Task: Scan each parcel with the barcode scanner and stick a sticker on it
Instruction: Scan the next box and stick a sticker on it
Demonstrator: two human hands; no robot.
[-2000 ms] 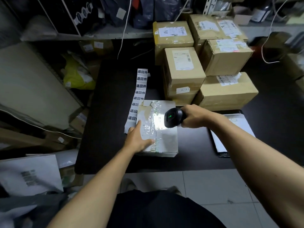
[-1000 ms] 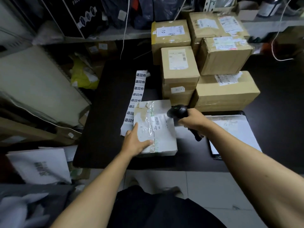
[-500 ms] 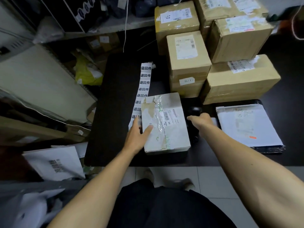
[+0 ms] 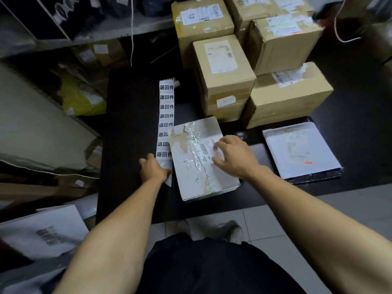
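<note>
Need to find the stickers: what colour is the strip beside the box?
White with black printed characters, the sticker strip shows best in the head view.

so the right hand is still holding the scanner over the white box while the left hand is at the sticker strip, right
Not quite. In the head view the right hand holds no scanner; it rests empty on the white box. The left hand is indeed at the near end of the sticker strip.

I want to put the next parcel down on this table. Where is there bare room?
Bare top lies left of the sticker strip out to the table edge, and in a narrow gap between the white box and the mailer. The back right is crowded with stacked cartons.
</note>
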